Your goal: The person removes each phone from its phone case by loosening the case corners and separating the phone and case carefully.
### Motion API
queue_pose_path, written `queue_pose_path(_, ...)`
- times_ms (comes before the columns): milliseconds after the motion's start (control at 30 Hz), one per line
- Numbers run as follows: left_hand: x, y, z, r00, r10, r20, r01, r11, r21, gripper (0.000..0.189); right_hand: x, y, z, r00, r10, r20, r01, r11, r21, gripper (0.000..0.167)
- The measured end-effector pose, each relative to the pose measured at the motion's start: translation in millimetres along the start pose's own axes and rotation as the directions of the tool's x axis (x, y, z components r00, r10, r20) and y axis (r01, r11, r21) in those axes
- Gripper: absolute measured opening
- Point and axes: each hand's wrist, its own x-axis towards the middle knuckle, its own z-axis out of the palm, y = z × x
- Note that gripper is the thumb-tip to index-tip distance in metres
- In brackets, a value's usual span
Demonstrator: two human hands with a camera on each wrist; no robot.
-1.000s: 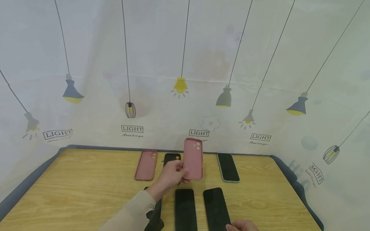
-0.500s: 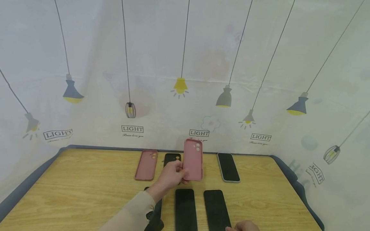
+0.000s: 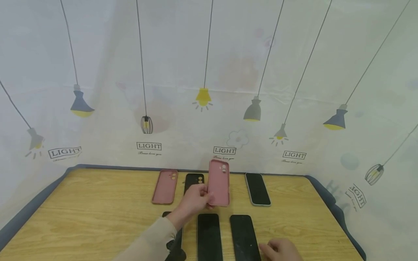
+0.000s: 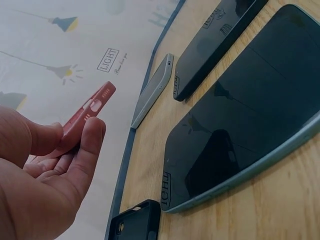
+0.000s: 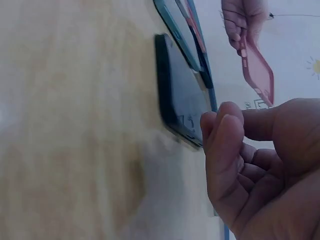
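Note:
My left hand (image 3: 194, 199) grips a pink phone case (image 3: 218, 182) by its lower left corner, thumb across its inside. The case is raised above the table, its hollow side towards me and its camera cutouts at the top. My right hand (image 3: 282, 250) is just right of a dark phone (image 3: 245, 237) lying on the table. Its fingers are loosely curled, with nothing between them, as the right wrist view shows. Another dark phone (image 3: 209, 237) lies beside that one. A third phone (image 3: 166, 214) is mostly hidden under my left forearm.
Along the back of the wooden table (image 3: 98, 214) lie a second pink phone case (image 3: 164, 186), a black phone case (image 3: 193, 177) partly behind my left hand, and a light-edged phone (image 3: 258, 189). A lamp-patterned curtain (image 3: 183, 54) stands behind and at both sides.
My right hand has let go of the right-hand phone's lower edge and moved slightly right; that phone has settled a little lower. The held pink case has dropped slightly.

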Motion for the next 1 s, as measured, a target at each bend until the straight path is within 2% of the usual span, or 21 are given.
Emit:
queue_pose_path(100, 1.6, -0.9, 3.1, 1.0, 0.002, 0.002, -0.002, 1.0, -0.009, 0.021, 1.1, -5, -9, 0.998, -0.056, 0.007, 0.056, 0.995, 0.086, 0.038)
queue_pose_path(267, 4.8, -1.0, 7.7, 1.0, 0.001, -0.001, -0.001, 1.0, 0.001, 0.018, 5.0, -12, -20, 0.996, -0.09, 0.022, 0.084, 0.978, 0.193, 0.038)
queue_pose_path(533, 9.7, -1.9, 15.8, 0.999, -0.038, -0.006, 0.038, 0.999, 0.037, 0.016, 17.5, -25, -24, 0.983, -0.167, -0.083, 0.175, 0.978, 0.111, 0.03)
queue_pose_path(767, 14.7, -6.7, 19.2, 0.997, -0.073, -0.008, 0.074, 0.997, 0.039, 0.018, 30.2, -31, -22, 0.973, -0.165, -0.163, 0.18, 0.98, 0.086, 0.027)
queue_pose_path(1000, 22.2, -18.2, 22.4, 0.993, -0.113, -0.022, 0.113, 0.993, 0.035, 0.019, 41.6, -31, -22, 0.961, -0.201, -0.189, 0.215, 0.975, 0.056, 0.025)
